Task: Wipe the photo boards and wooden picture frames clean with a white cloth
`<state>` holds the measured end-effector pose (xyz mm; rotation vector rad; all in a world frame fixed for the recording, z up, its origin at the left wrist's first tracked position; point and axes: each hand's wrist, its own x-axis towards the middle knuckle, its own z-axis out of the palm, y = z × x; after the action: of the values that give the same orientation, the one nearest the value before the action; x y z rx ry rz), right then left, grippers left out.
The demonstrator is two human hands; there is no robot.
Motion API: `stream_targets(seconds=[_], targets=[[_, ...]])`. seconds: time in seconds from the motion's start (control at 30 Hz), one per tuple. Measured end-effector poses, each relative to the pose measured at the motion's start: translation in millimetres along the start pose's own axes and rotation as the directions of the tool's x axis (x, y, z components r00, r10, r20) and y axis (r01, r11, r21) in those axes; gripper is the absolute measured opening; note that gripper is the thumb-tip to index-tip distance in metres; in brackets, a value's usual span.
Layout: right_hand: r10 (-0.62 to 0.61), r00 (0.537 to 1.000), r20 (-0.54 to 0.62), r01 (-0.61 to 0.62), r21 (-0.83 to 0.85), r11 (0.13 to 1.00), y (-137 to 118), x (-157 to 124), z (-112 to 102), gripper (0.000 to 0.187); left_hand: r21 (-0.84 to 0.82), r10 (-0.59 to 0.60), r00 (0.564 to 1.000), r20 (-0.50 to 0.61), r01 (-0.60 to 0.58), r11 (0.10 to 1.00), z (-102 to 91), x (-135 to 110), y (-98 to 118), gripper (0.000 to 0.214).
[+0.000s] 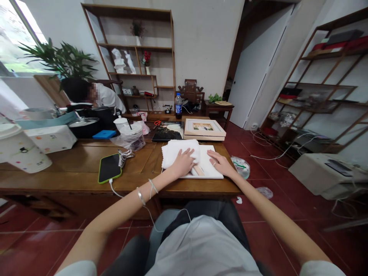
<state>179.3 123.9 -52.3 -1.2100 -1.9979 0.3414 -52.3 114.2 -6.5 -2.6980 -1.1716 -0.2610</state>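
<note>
A folded white cloth [172,150] lies over the left part of a flat white board [211,170] near the table's front edge. On the cloth rests my left hand [184,163], palm down with its fingers stretched out. A small brownish patch shows on the board just below that hand. My right hand [220,164], wearing a ring, lies open along the board's right side, fingertips on its surface. What the cloth covers is hidden.
Behind the board stand a framed picture [205,130], a dark picture [168,131] and a bottle [178,106]. A charging phone [110,168] and a plastic bag [132,142] lie to the left. Another person [107,97] leans down behind the pots. A clear bin [241,167] stands at right.
</note>
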Motion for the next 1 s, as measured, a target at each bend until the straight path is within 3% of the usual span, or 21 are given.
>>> stream_targets(seconds=[0.27, 0.43, 0.6, 0.83, 1.0], targets=[[-0.007, 1.000, 0.012, 0.007, -0.018, 1.000, -0.6, -0.5, -0.5, 0.040, 0.038, 0.099, 0.995, 0.032, -0.100, 0.994, -21.8, -54.1, 45.6, 0.029], [-0.007, 1.000, 0.017, 0.008, -0.018, 1.000, -3.4, -0.4, -1.7, 0.039, -0.001, 0.113, 0.993, 0.043, -0.113, 0.994, -29.2, -65.2, 51.1, 0.028], [0.008, 1.000, 0.019, -0.007, -0.014, 1.000, -2.2, -0.5, -1.3, 0.039, -0.059, 0.077, 0.996, 0.041, -0.074, 0.995, -23.7, -44.5, 33.2, 0.031], [-0.024, 1.000, 0.011, 0.025, -0.022, 0.999, 1.7, -0.3, -0.4, 0.039, -0.040, -0.031, 0.999, 0.026, 0.032, 0.999, 3.8, 9.4, -11.7, 0.034], [-0.016, 1.000, 0.010, 0.016, -0.011, 1.000, 1.5, 0.1, -0.2, 0.038, -0.016, -0.065, 0.998, -0.021, 0.065, 0.998, 14.7, 28.7, -30.3, 0.033]])
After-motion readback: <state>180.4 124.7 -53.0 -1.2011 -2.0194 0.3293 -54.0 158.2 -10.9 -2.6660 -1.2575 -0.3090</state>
